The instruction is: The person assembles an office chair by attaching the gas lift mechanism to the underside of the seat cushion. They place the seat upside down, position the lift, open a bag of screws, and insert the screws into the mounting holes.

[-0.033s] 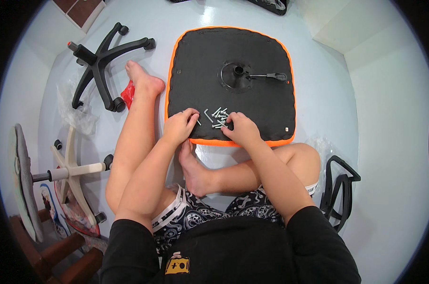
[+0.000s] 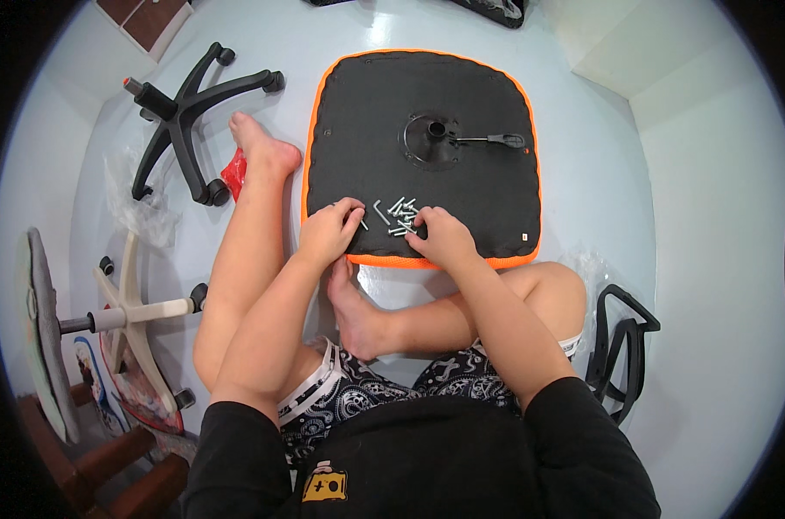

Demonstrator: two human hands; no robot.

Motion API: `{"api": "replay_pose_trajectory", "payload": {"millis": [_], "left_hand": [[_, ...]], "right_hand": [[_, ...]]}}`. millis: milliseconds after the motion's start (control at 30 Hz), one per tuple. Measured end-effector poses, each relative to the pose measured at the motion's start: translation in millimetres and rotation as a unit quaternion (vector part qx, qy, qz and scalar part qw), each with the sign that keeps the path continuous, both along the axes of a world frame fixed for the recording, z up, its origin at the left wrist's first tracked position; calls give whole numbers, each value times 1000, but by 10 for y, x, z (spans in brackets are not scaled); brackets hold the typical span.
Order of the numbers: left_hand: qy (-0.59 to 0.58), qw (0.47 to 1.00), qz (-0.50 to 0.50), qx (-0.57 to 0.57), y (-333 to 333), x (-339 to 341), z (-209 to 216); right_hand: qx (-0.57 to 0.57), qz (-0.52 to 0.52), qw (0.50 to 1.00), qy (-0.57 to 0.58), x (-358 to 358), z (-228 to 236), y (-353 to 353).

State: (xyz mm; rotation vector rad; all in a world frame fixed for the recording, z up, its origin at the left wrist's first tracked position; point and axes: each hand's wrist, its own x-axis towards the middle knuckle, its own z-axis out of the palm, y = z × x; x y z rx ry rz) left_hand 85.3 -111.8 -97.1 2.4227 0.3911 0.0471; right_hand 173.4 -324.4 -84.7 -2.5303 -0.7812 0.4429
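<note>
An upturned chair seat (image 2: 358, 138) with a black underside and orange rim lies in front of me. A black round mounting plate (image 2: 419, 149) with a lever is fixed on it. Near its front edge sits a loose pile of silver bolts (image 2: 398, 208), with an L-shaped hex key (image 2: 381, 212) just left of them. My left hand (image 2: 328, 233) rests at the seat's front left, fingers closed, a single bolt (image 2: 364, 224) showing at the fingertips. My right hand (image 2: 446, 240) is at the right side of the pile, thumb and fingers curled around a bolt, partly hidden.
A black five-star chair base (image 2: 182, 112) with casters lies at the left, near a red packet (image 2: 234, 173) and clear plastic wrapping (image 2: 141, 203). A pale swivel chair (image 2: 128, 311) is tipped over at the lower left. Right of my knee lies a black armrest frame (image 2: 622, 346).
</note>
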Motion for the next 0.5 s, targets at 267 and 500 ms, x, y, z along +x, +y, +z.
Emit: {"api": "replay_pose_trajectory", "payload": {"millis": [267, 500], "left_hand": [[-132, 985, -34, 105, -171, 125, 80], [-104, 983, -65, 134, -296, 239, 54]], "right_hand": [[146, -103, 975, 135, 155, -38, 0], [382, -244, 760, 465, 219, -14, -14]]}}
